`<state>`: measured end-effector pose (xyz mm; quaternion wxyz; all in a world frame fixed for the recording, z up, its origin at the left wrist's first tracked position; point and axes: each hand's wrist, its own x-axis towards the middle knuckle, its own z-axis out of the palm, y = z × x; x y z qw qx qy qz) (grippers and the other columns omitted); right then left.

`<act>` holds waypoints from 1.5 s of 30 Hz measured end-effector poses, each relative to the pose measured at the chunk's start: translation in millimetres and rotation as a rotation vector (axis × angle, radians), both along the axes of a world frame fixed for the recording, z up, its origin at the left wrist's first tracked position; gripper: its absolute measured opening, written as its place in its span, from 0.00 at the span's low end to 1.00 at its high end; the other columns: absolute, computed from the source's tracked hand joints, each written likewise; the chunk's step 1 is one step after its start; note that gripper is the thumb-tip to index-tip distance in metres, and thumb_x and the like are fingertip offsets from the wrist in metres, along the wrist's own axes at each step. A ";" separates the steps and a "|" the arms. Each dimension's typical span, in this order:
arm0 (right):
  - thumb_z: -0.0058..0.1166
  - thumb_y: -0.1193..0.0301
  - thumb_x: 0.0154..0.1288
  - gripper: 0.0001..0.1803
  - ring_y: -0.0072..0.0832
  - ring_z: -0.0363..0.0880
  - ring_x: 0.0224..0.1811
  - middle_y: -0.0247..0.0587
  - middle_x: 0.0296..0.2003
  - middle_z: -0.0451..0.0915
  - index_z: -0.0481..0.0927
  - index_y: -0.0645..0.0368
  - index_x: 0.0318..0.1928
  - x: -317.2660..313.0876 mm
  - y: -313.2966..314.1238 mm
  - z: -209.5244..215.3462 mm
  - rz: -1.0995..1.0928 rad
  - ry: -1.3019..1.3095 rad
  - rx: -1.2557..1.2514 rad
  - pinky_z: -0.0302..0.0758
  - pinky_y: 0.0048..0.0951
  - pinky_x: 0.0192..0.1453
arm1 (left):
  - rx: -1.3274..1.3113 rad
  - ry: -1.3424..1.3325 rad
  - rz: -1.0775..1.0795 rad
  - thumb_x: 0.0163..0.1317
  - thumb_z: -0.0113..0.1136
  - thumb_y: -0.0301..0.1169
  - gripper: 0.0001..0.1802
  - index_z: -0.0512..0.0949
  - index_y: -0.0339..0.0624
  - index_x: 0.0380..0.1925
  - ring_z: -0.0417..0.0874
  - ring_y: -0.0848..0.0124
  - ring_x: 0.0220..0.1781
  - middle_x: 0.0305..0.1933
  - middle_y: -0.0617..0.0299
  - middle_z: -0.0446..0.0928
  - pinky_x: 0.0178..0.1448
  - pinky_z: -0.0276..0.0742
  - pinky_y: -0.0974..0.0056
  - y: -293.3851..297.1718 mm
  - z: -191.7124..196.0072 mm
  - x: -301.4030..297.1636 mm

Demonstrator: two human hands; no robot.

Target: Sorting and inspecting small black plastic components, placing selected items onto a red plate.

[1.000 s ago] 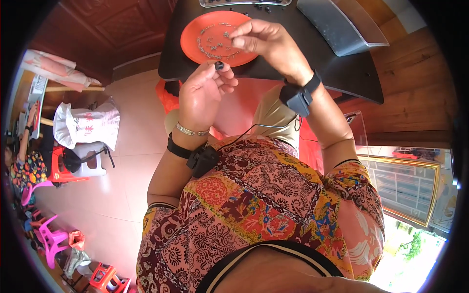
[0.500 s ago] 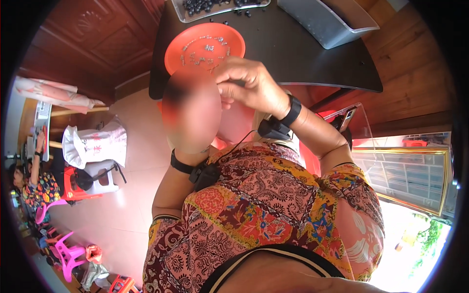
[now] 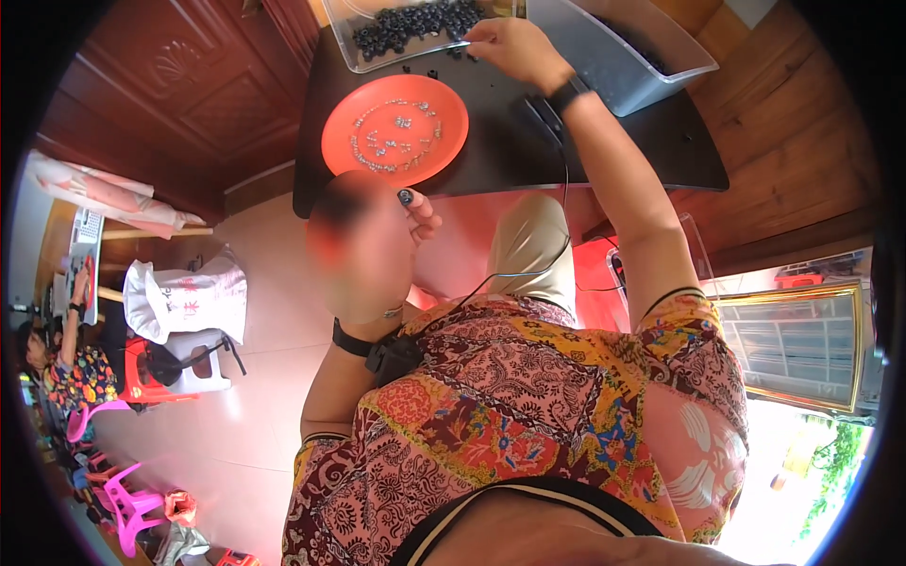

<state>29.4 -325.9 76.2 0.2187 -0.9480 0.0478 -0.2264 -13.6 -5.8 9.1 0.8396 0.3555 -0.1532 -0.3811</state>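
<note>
My left hand (image 3: 421, 219), partly covered by a blurred patch, pinches a small black round part (image 3: 406, 197) in front of the table. Out over the table's far side, my right hand (image 3: 517, 49) has its thumb and fingertips together at the near right edge of a clear shallow tray (image 3: 357, 58). Whatever those fingertips hold, if anything, is too small to make out. Many small black parts (image 3: 415, 26) lie in that tray. Between my hands and the tray sits a round orange plate (image 3: 337, 127), with small silvery metal pieces (image 3: 403, 123) laid in a ring and in little clusters.
A deep translucent bin (image 3: 628, 90) with dark parts inside stands right of my right hand on the black table (image 3: 510, 156). A few loose black parts (image 3: 433, 74) lie by the tray. Far left are a white sack (image 3: 189, 297), stools and another person (image 3: 66, 363).
My right hand has left my left hand and reached forward to the tray's edge. The left hand stays low, and the black part in its fingers now shows.
</note>
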 end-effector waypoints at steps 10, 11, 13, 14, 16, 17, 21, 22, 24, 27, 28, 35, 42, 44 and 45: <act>0.59 0.53 0.54 0.19 0.43 0.82 0.45 0.47 0.39 0.83 0.85 0.54 0.39 76.3 -45.8 -66.7 -0.281 0.248 -0.351 0.77 0.43 0.50 | 0.018 0.056 0.021 0.66 0.47 0.36 0.11 0.74 0.40 0.37 0.78 0.65 0.40 0.37 0.59 0.76 0.46 0.71 0.62 14.6 -4.8 0.7; 0.59 0.54 0.54 0.20 0.44 0.82 0.45 0.48 0.39 0.83 0.85 0.56 0.38 77.2 -40.1 -69.8 -0.363 0.225 -0.390 0.77 0.43 0.50 | 0.020 0.060 0.027 0.66 0.47 0.36 0.11 0.74 0.40 0.37 0.78 0.65 0.40 0.37 0.59 0.76 0.46 0.71 0.62 15.9 -5.3 0.7; 0.59 0.57 0.54 0.16 0.44 0.81 0.44 0.47 0.38 0.83 0.85 0.56 0.36 78.3 -37.6 -72.0 -0.330 0.220 -0.394 0.77 0.43 0.50 | 0.009 0.064 0.033 0.66 0.47 0.36 0.11 0.74 0.40 0.37 0.78 0.65 0.40 0.36 0.59 0.76 0.46 0.71 0.63 17.1 -5.2 0.8; 0.60 0.60 0.53 0.13 0.44 0.81 0.43 0.47 0.36 0.83 0.84 0.55 0.33 76.9 -37.4 -73.5 -0.303 0.214 -0.399 0.76 0.43 0.50 | 0.010 0.072 0.038 0.66 0.47 0.36 0.11 0.74 0.40 0.37 0.78 0.65 0.40 0.36 0.59 0.76 0.46 0.71 0.63 17.0 -5.6 0.5; 0.60 0.60 0.53 0.13 0.44 0.81 0.43 0.46 0.35 0.83 0.84 0.54 0.34 74.9 -41.9 -71.2 -0.272 0.220 -0.406 0.76 0.43 0.50 | -0.010 0.060 0.020 0.66 0.47 0.36 0.11 0.74 0.40 0.37 0.78 0.65 0.40 0.36 0.59 0.76 0.46 0.71 0.63 15.0 -5.9 1.7; 0.60 0.61 0.53 0.12 0.44 0.81 0.42 0.46 0.35 0.83 0.84 0.53 0.35 72.0 -43.4 -69.6 -0.248 0.222 -0.408 0.76 0.43 0.50 | -0.006 0.072 0.025 0.66 0.47 0.36 0.11 0.74 0.40 0.37 0.78 0.65 0.40 0.36 0.59 0.76 0.46 0.71 0.63 14.2 -5.1 0.6; 0.59 0.61 0.53 0.12 0.45 0.80 0.43 0.45 0.37 0.83 0.84 0.53 0.35 62.0 -67.9 -71.8 -0.045 0.131 -0.583 0.75 0.43 0.50 | -0.009 0.032 -0.003 0.66 0.46 0.37 0.12 0.74 0.40 0.37 0.78 0.66 0.39 0.36 0.60 0.76 0.47 0.71 0.63 8.5 -1.5 0.0; 0.57 0.65 0.60 0.11 0.37 0.81 0.41 0.43 0.40 0.83 0.83 0.57 0.39 60.0 -67.5 -70.8 -0.185 0.267 -0.377 0.77 0.36 0.49 | 0.008 0.024 -0.006 0.66 0.46 0.37 0.12 0.74 0.40 0.36 0.78 0.67 0.39 0.36 0.60 0.76 0.47 0.71 0.63 8.1 -1.2 -0.7; 0.56 0.68 0.61 0.10 0.31 0.79 0.34 0.42 0.34 0.82 0.82 0.60 0.38 49.4 -47.2 -51.0 -0.185 0.321 -0.275 0.75 0.31 0.41 | 0.025 0.023 -0.002 0.66 0.45 0.37 0.12 0.74 0.40 0.36 0.78 0.67 0.39 0.36 0.60 0.77 0.47 0.71 0.63 9.9 0.1 -1.7; 0.53 0.72 0.62 0.09 0.25 0.76 0.25 0.40 0.27 0.81 0.81 0.64 0.38 25.6 -42.7 -45.6 -0.094 0.280 0.054 0.73 0.27 0.31 | 0.032 0.005 -0.012 0.66 0.45 0.37 0.12 0.74 0.41 0.35 0.78 0.68 0.39 0.35 0.60 0.77 0.47 0.71 0.64 7.5 4.1 -3.6; 0.52 0.73 0.62 0.08 0.25 0.76 0.23 0.39 0.26 0.80 0.81 0.64 0.38 15.3 -42.8 -45.8 0.012 0.182 0.279 0.73 0.28 0.29 | 0.014 0.003 -0.019 0.66 0.46 0.37 0.12 0.74 0.41 0.35 0.78 0.68 0.39 0.35 0.60 0.77 0.48 0.71 0.64 5.4 4.3 -3.8; 0.50 0.72 0.70 0.12 0.18 0.77 0.38 0.37 0.39 0.82 0.77 0.65 0.49 -71.9 76.0 -4.4 0.462 0.142 1.026 0.75 0.22 0.47 | -0.004 -0.060 -0.046 0.67 0.45 0.38 0.14 0.74 0.39 0.38 0.78 0.67 0.40 0.38 0.59 0.76 0.48 0.70 0.64 4.6 3.4 -1.4; 0.52 0.74 0.68 0.11 0.19 0.78 0.36 0.38 0.39 0.82 0.79 0.64 0.49 -93.4 111.8 -27.0 0.580 0.079 1.284 0.76 0.22 0.46 | -0.036 -0.048 -0.125 0.67 0.44 0.37 0.14 0.74 0.39 0.39 0.78 0.66 0.41 0.39 0.58 0.76 0.49 0.70 0.63 -3.8 8.5 -1.9; 0.51 0.73 0.69 0.13 0.19 0.78 0.36 0.35 0.38 0.81 0.79 0.63 0.51 -94.3 117.6 -30.8 0.575 0.064 1.303 0.76 0.22 0.46 | -0.058 -0.021 -0.122 0.67 0.44 0.37 0.14 0.73 0.39 0.39 0.78 0.66 0.41 0.39 0.59 0.76 0.49 0.70 0.63 -3.5 4.4 -1.8; 0.51 0.73 0.69 0.13 0.19 0.78 0.36 0.35 0.38 0.81 0.79 0.63 0.51 -93.6 119.1 -34.1 0.573 0.061 1.307 0.76 0.22 0.46 | -0.054 -0.021 -0.124 0.67 0.44 0.37 0.14 0.73 0.39 0.39 0.78 0.66 0.41 0.39 0.59 0.76 0.49 0.70 0.63 -3.2 2.9 -1.6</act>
